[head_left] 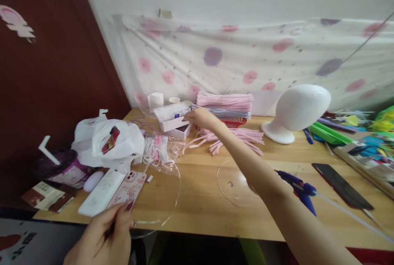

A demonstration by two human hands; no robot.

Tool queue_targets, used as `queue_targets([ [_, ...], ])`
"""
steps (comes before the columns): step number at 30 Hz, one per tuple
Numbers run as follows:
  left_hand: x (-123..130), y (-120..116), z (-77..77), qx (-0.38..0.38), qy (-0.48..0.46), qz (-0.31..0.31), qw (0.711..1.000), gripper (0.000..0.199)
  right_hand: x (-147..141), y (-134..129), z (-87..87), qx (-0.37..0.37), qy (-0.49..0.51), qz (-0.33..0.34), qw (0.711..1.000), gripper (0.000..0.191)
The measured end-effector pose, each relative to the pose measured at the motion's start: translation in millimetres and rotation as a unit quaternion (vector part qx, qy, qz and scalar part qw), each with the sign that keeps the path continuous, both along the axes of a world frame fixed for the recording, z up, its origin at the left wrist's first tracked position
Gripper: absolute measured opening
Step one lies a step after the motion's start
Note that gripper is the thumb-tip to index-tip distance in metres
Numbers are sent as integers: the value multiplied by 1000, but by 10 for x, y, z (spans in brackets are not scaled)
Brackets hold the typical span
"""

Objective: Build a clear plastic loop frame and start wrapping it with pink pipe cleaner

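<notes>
My left hand (106, 232), low at the left, pinches a thin clear hoop (179, 187) between thumb and fingers. The hoop stands out over the table's front edge, with the phone case behind its left side. My right hand (200, 117) reaches across the table to a white box (172, 124), its fingers closed at the box's right end. Under that box sits another open white box (181, 132). Beneath my right forearm a second thin clear ring (219, 189) lies on the wood, partly hidden.
Pink fuzzy stems (240, 138) lie behind my forearm, with bundled stems (224, 100) at the back. A white foam head (300, 107), blue glue gun (300, 189) and black phone (341, 185) are at right. Left are a white bag (123, 138), cup (66, 172) and pink phone case (127, 187).
</notes>
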State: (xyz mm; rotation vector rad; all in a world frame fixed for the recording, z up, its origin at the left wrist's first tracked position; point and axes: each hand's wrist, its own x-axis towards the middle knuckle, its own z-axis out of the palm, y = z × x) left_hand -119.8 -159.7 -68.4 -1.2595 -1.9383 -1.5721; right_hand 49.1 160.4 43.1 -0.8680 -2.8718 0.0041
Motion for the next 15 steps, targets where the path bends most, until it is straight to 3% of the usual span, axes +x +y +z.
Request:
queue_targets([
  [2,139,168,209,-36,23,8,999,6,271,-103,241,22,33,-45,998,35],
  [3,208,257,299,-8,43,-12,999,11,419,-192,338,23,85,-75,993,32],
  [6,398,501,461,3,35,-70,997,12,875,-592,487,5,188,-171,967,25],
  [11,701,775,522,-23,-5,-156,987,12,1444,-1211,290,-14,280,-239,930,16],
  [15,902,863,542,-54,-25,-202,978,15,1615,-1259,134,31,302,-292,907,16],
])
